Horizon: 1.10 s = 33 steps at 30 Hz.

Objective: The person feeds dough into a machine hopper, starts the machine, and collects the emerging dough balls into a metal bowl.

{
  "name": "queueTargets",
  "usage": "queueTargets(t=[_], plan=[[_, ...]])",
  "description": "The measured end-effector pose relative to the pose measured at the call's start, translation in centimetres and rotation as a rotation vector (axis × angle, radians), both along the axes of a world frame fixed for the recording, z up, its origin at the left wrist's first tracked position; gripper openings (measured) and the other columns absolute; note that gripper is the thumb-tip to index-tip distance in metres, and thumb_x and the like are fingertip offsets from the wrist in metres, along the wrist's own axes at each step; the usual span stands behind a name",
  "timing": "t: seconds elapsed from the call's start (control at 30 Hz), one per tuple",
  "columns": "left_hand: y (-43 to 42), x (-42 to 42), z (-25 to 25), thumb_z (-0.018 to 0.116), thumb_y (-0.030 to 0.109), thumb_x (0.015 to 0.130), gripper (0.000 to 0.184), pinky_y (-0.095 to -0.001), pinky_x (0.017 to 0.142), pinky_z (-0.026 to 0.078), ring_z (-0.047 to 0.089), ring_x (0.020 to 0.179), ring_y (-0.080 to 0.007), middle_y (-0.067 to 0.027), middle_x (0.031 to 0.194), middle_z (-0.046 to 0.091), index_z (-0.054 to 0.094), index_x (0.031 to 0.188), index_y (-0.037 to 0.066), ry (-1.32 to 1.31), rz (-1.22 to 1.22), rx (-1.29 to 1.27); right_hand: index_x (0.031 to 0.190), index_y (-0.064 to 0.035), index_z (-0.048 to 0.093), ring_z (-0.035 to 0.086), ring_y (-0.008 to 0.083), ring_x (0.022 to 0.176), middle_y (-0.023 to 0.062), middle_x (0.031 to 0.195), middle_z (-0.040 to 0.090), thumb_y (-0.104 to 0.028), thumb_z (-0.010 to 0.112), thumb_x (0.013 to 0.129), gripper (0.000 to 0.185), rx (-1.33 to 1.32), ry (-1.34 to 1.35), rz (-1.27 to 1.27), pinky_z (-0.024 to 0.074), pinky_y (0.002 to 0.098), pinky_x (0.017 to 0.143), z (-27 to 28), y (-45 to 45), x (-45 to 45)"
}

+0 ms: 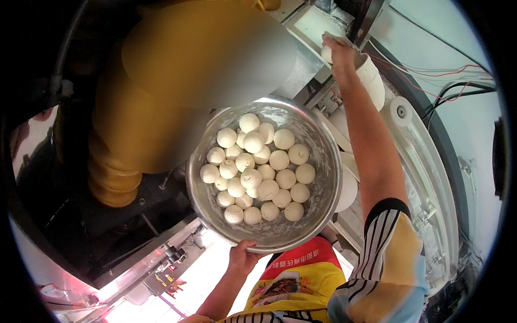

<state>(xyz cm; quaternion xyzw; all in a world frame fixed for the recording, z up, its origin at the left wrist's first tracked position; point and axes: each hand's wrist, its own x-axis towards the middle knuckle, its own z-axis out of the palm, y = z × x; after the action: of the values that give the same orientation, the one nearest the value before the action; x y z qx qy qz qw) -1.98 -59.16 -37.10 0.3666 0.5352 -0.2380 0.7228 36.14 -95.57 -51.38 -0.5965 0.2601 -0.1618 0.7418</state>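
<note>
A large round metal bowl [326,215] fills the middle of the view, its inner wall dusted white. Several smooth, pale dough balls [251,178] are heaped inside it. My left hand [243,259] grips the bowl's near rim, with the thumb over the edge. Up at the right, beyond the bowl, my right hand [339,51] has its fingers round a white ball [326,54]. That hand is beside a pale tray-like part [312,24] of the machine and a white cylindrical part [370,81].
A large yellowish machine body [116,177], partly blurred, stands at the left and top. White curved machine casing [431,199] runs down the right side. Red and black cables [458,94] hang at the right. A control panel with buttons [169,269] is at the lower left.
</note>
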Motion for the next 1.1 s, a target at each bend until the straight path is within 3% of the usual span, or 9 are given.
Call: queueTargets(t=[0.1,0.2,0.3,0.4,0.5,0.8,0.9,1.0,1.1], plan=[[-0.4,0.3,0.5,0.046,0.0,0.073,0.057,-0.0571,0.088,0.042,0.045,0.108,-0.0416,-0.027,0.12,0.038,0.018,0.122,-0.01,0.022,0.004,0.045,0.086,0.0026,0.061,0.054,0.0137,0.076,0.0065,0.088,0.06,-0.022,0.06,0.078,0.026,0.16,-0.283,0.353,0.0422,0.0276,0.075,7.0,3.1,-4.4],[-0.1,0.1,0.1,0.045,0.0,0.073,0.056,-0.0574,0.088,0.042,0.044,0.108,-0.0421,-0.0269,0.12,0.038,0.019,0.122,-0.01,-0.001,0.014,0.017,0.085,0.0023,0.062,0.055,0.0143,0.079,0.0063,0.087,0.06,-0.02,0.056,0.081,0.023,-0.078,-0.319,0.835,0.0439,0.0284,0.075,10.7,6.0,-7.0],[-0.4,0.4,0.4,0.046,0.0,0.074,0.057,-0.0572,0.088,0.042,0.044,0.108,-0.042,-0.0265,0.12,0.038,0.019,0.122,-0.009,-0.006,0.014,0.003,0.096,0.002,0.058,0.055,0.0182,0.088,0.0105,0.093,0.058,-0.028,0.058,0.081,0.034,0.219,-0.3,0.331,0.0458,0.0315,0.076,4.9,2.9,-3.0],[-0.4,0.5,0.7,0.046,0.001,0.073,0.057,-0.0559,0.088,0.043,0.045,0.108,-0.0411,-0.0264,0.12,0.038,0.019,0.123,-0.009,0.004,0.003,0.014,0.111,0.0026,0.048,0.053,0.0234,0.097,0.0163,0.103,0.054,-0.038,0.06,0.08,0.052,0.414,0.027,-0.031,0.0464,0.0348,0.077,0.5,-0.1,-0.3],[-0.1,0.1,0.2,0.047,0.001,0.073,0.058,-0.0546,0.089,0.043,0.045,0.108,-0.0399,-0.0263,0.12,0.038,0.019,0.123,-0.009,-0.003,-0.013,0.007,0.118,0.0027,0.04,0.052,0.0277,0.098,0.0213,0.111,0.049,-0.043,0.061,0.077,0.065,0.52,0.073,-0.008,0.046,0.0358,0.079,0.7,-0.1,0.0],[-0.2,0.3,0.3,0.048,0.002,0.072,0.06,-0.0537,0.089,0.043,0.047,0.107,-0.0391,-0.0259,0.119,0.04,0.019,0.123,-0.008,-0.036,-0.024,-0.023,0.12,0.0016,0.041,0.051,0.0305,0.101,0.0252,0.114,0.046,-0.046,0.062,0.076,0.068,0.537,0.077,-0.026,0.0503,0.0337,0.072,0.7,-0.2,0.2],[-0.4,0.5,0.5,0.048,0.002,0.072,0.06,-0.0539,0.089,0.043,0.047,0.107,-0.0394,-0.0259,0.119,0.04,0.019,0.124,-0.008,-0.018,-0.013,-0.021,0.119,0.0017,0.042,0.052,0.0283,0.098,0.0223,0.115,0.046,-0.041,0.064,0.076,0.065,0.507,0.081,-0.012,0.0488,0.0328,0.071,1.8,0.0,-0.4],[-0.1,0.1,0.1,0.048,0.001,0.073,0.059,-0.0544,0.088,0.044,0.047,0.107,-0.0396,-0.026,0.12,0.039,0.019,0.124,-0.008,-0.018,0.004,-0.032,0.113,0.0014,0.048,0.053,0.0238,0.093,0.0159,0.108,0.053,-0.035,0.067,0.074,0.056,0.246,0.192,-0.027,0.0453,0.029,0.074,0.8,-0.4,0.2],[-0.1,0.1,0.2,0.047,0.001,0.073,0.059,-0.0552,0.087,0.044,0.047,0.107,-0.0399,-0.0263,0.121,0.038,0.018,0.123,-0.008,-0.016,0.005,-0.023,0.103,-0.0001,0.056,0.055,0.019,0.089,0.0096,0.097,0.058,-0.027,0.065,0.075,0.04,-0.004,0.054,0.104,0.0413,0.0254,0.076,-0.4,-0.4,0.3]])
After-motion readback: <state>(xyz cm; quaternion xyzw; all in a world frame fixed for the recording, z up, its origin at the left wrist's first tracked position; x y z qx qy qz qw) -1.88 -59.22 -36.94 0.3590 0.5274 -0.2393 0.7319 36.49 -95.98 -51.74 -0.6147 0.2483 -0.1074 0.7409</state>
